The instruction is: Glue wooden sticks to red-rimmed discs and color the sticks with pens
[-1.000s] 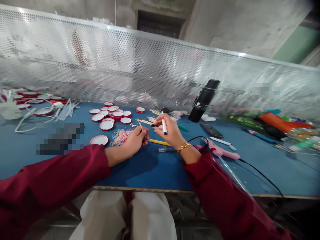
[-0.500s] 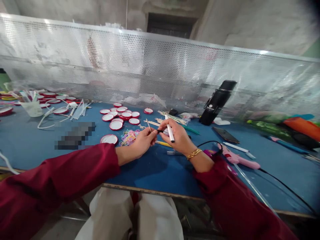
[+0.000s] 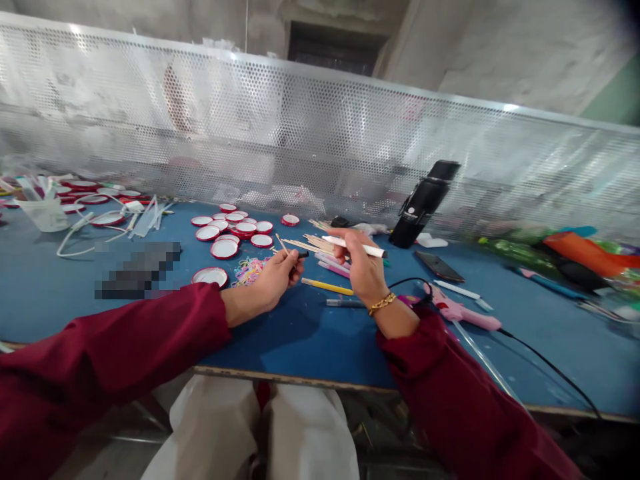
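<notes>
My left hand (image 3: 277,275) is pinched round a thin wooden stick (image 3: 281,243), which points up and to the left. A small black cap (image 3: 303,255) sticks out from the same fingers. In my right hand (image 3: 367,270) lies a white marker pen (image 3: 357,247), held nearly level with its black end to the right. The two hands are apart. Left of my left hand is a pile of small coloured rubber bands (image 3: 247,271). A yellow pencil (image 3: 327,287) lies on the table between the hands, and several wooden sticks (image 3: 320,243) lie behind them.
Several red-rimmed white lids (image 3: 224,249) lie at centre left. A plastic cup (image 3: 45,215) of sticks stands far left. To the right are a pink glue gun (image 3: 465,312) with its cord, a phone (image 3: 439,266) and a black bottle (image 3: 423,207). A perforated metal panel (image 3: 320,147) runs behind.
My hands have moved apart. The right one has turned the white marker from steep to nearly level, and the black cap has stayed in my left fingers. The view has shifted slightly.
</notes>
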The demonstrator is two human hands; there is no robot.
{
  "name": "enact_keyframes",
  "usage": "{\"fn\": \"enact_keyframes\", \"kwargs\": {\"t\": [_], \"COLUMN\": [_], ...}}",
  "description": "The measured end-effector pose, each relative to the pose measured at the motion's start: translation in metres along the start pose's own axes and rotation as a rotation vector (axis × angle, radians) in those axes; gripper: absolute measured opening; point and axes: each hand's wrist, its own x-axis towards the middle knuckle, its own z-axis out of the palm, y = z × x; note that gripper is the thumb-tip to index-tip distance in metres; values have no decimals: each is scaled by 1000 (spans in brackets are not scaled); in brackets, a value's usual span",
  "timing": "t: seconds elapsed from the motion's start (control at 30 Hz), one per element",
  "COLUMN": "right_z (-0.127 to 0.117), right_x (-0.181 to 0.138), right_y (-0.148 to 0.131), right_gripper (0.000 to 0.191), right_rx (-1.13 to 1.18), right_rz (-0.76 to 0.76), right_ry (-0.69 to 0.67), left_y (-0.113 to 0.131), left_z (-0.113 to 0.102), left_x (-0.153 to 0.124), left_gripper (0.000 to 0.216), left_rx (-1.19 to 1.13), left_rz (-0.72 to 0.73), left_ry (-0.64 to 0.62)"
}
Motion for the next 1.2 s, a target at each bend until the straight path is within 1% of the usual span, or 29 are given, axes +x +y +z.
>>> {"fn": "enact_keyframes", "kwargs": {"t": [0.1, 0.13, 0.23, 0.33, 0.47, 0.6, 0.77, 0.87, 1.03, 1.13, 1.2], "right_z": [0, 1, 3, 4, 7, 9, 10, 11, 15, 14, 11], "right_x": [-1, -2, -4, -5, -6, -7, -7, -7, -9, -8, -6], "right_y": [1, 2, 2, 2, 3, 5, 4, 4, 6, 8, 10], "right_gripper": [9, 6, 11, 11, 13, 19, 24, 27, 28, 27, 27], "right_rx": [63, 65, 37, 36, 49, 69, 79, 107, 146, 159, 161], "right_rz": [50, 55, 54, 56, 82, 106, 150, 157, 123, 125, 147], "right_ry": [-4, -20, -70, -89, -112, -163, -151, -156, -163, -158, -177], "left_y": [0, 0, 0, -1, -3, -2, 3, 3, 0, -1, 0], "left_z": [-1, -2, -2, -3, -3, -2, 0, 1, 1, 2, 4], "left_x": [1, 1, 1, 1, 0, 0, -2, -3, -2, -2, -2], "left_gripper": [21, 20, 19, 19, 22, 25, 24, 25, 29, 29, 28], "left_rx": [-62, -71, -75, -60, -30, 8, -33, -43, -14, -10, -23], "left_rz": [-38, -40, -34, -24, -10, -7, -64, -30, 39, 34, 15], "left_ry": [14, 13, -2, -27, -58, -87, -102, -119, -130, -126, -113]}}
